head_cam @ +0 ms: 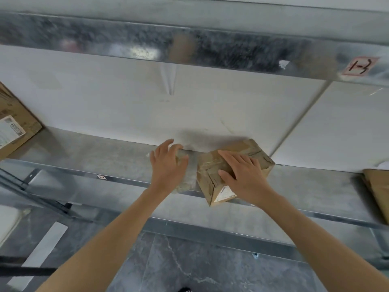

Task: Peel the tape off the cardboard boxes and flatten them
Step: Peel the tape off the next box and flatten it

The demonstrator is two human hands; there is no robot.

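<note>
A small brown cardboard box (212,178), wrapped in clear tape with a white label on its near end, sits on the metal shelf (105,157), its near corner past the front edge. My right hand (244,175) rests on top of the box, fingers spread flat and thumb against its left side. My left hand (168,163) hovers just left of the box with fingers spread and slightly bent, holding nothing. A gap separates it from the box.
A larger labelled cardboard box (14,127) stands at the shelf's far left. A flat brown cardboard piece (376,190) lies at the right edge. An upper metal shelf (189,47) runs overhead, tagged "1-3" (360,66). Dark tiled floor (200,260) lies below.
</note>
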